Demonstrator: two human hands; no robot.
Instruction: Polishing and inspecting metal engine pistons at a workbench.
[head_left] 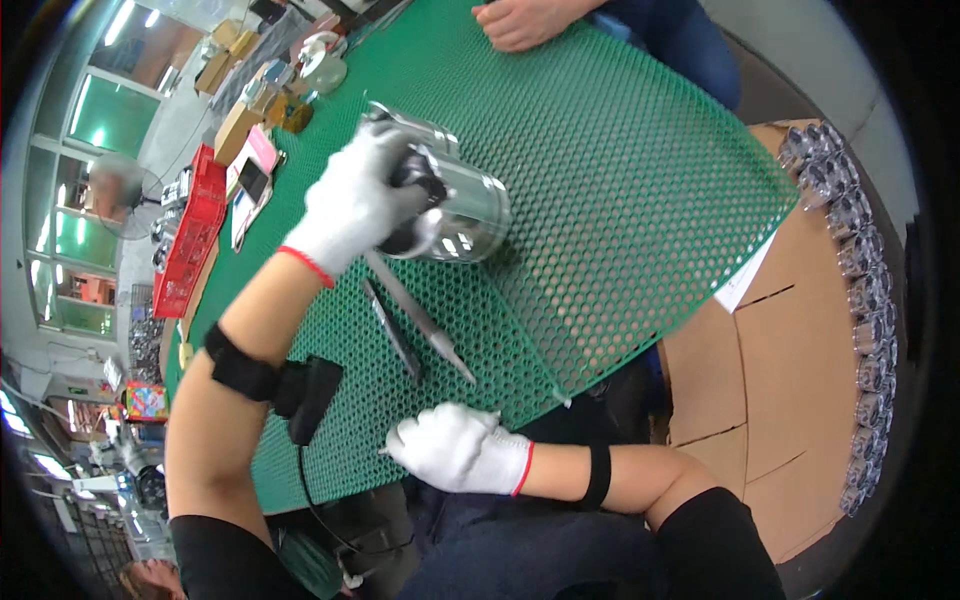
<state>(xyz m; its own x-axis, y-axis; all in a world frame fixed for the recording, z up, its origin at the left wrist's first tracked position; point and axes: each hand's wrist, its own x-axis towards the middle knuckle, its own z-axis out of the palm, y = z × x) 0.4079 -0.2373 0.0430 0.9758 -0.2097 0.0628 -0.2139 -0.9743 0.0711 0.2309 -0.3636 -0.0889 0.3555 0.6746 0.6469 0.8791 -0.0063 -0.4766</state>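
My left hand point(365, 190), in a white glove with a red cuff, is closed around the black part of a shiny metal canister point(468, 210). That canister is tilted over the green perforated mat point(620, 190), and the motion blurs it a little. A second shiny metal vessel point(425, 128) shows behind it, partly covered. Below my left hand lie a grey pointed tool point(428, 325) and a slim black tool point(393, 332), side by side on the mat. My right hand point(455, 447), also gloved, is curled shut by the near mat edge; its fingers hide whatever they may hold.
Another person's hand point(525, 22) rests at the far edge. On the left are a red crate point(192, 235), a phone point(252, 180) and several jars point(290, 112). Brown cardboard point(790, 390) and a row of clear, shiny cups point(868, 330) lie to the right.
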